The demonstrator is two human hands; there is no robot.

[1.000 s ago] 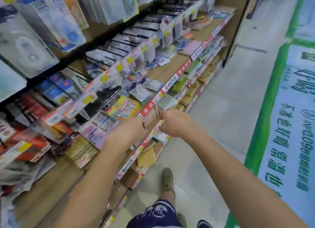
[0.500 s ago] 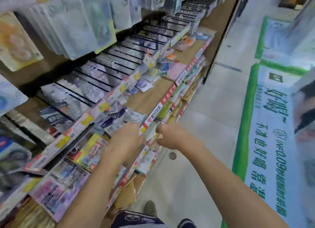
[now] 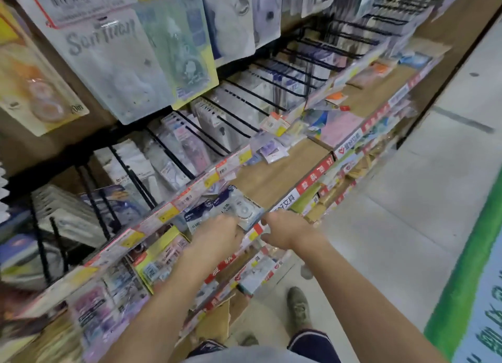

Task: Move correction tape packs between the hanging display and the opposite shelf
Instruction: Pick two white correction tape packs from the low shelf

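Item: clear-and-blue blister correction tape packs (image 3: 231, 209), just beyond our left hand (image 3: 217, 236), which touches them; grip unclear. Right hand (image 3: 285, 231) curled, holding nothing evident. We lift squarely.

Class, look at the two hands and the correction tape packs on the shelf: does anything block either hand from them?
Nothing visible does. The left hand already touches the correction tape packs; the right hand sits beside them at the shelf edge.

Packs (image 3: 231, 209): glossy clear plastic over printed card
Hooks (image 3: 233, 115): black metal wire
Shelf (image 3: 274, 172): matt wood-look board
Floor (image 3: 407, 213): smooth pale tile
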